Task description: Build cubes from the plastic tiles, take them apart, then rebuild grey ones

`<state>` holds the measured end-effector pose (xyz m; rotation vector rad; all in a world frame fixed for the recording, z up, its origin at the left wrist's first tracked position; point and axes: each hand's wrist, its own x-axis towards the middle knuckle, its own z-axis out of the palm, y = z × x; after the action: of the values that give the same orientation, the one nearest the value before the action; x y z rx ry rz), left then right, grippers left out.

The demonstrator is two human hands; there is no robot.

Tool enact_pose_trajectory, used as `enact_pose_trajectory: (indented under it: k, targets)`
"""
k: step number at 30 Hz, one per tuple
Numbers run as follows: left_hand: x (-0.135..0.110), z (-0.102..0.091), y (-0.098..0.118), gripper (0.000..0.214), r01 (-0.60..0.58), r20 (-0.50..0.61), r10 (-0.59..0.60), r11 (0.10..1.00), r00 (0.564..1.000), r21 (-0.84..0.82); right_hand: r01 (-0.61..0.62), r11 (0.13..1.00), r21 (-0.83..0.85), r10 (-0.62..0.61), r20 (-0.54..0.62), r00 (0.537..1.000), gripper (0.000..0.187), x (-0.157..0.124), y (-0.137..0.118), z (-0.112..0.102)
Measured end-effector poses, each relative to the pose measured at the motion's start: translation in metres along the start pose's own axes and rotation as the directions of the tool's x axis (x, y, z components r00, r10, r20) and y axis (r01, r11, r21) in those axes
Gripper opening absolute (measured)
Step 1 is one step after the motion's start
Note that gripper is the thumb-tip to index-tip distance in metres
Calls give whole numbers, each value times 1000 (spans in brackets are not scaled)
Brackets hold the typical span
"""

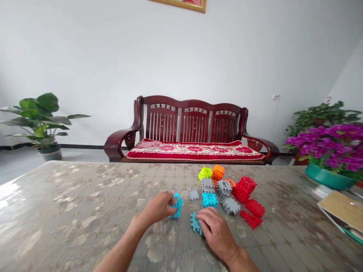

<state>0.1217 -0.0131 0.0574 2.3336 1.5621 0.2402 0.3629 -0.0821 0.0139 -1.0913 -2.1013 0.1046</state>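
My left hand (159, 207) is closed on a bright blue interlocking block piece (178, 206) with notched edges, held a little above or at the table. My right hand (217, 230) has its fingers on a flat teal-blue notched tile (195, 223); the thumb and fingers close over its right edge. Just beyond the right hand stands a blue cube block (210, 200). A single grey tile (193, 194) lies between the hands, farther back. Grey blocks (207, 185) and another grey tile (231, 205) sit beside the blue cube.
Yellow-green (205, 173) and orange blocks (218, 172) stand at the back of the cluster, red ones (245, 189) at its right. A purple flower pot (329, 175) and a brown folder (343, 209) occupy the table's right side. Beyond the table (85, 211) is a wooden bench (193, 113).
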Motion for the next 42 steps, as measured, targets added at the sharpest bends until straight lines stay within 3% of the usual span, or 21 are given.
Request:
enact_pose_trajectory:
  k: [4, 8, 13, 16, 18, 21, 24, 28, 31, 34, 38, 42]
  targets:
    - [-2, 18, 5, 7, -34, -30, 26, 950, 999, -310, -23, 1000, 8, 23, -9, 1000, 21, 0, -1, -1]
    - [-5, 22, 11, 4, -51, -111, 27, 974, 993, -221, -25, 1000, 12, 25, 10, 1000, 23, -1, 0, -1]
    - [-9, 19, 15, 10, 30, -113, -40, 996, 993, -89, -24, 1000, 7, 24, -9, 1000, 22, -1, 0, -2]
    - [-8, 21, 14, 8, 29, -172, -54, 989, 984, -147, -32, 999, 1, 32, -11, 999, 21, 0, -1, -2]
    - [-5, 23, 13, 5, 21, -225, -84, 963, 971, -270, -34, 999, 0, 34, -23, 999, 22, 0, 0, -1]
    - [-1, 28, 13, 4, -5, -209, -140, 819, 968, -574, -23, 1000, -5, 23, -50, 998, 24, -2, 2, 0]
    - [-2, 32, 16, 17, -48, -116, -90, 550, 989, -834, -20, 1000, -17, 18, -85, 996, 25, -2, 3, 0]
    - [-11, 31, 24, 35, 24, 25, 2, 243, 1000, -970, -36, 999, -19, 33, -144, 989, 26, 0, 0, -2]
    - [-18, 27, 27, 40, 80, 89, 71, 115, 993, -990, -56, 998, 35, 61, -176, 983, 29, 3, -8, -3]
    - [-22, 22, 28, 37, 77, 100, 159, 144, 982, -987, -149, 972, 184, 186, -204, 961, 33, 6, -18, 2]
    - [-25, 17, 31, 28, 59, 130, 277, 251, 952, -966, -280, 857, 433, 386, -180, 905, 36, 11, -23, 13]
    - [-22, 27, 34, 29, 57, 145, 291, 291, 945, -955, -317, 825, 469, 449, -201, 871, 32, 16, -21, 14]
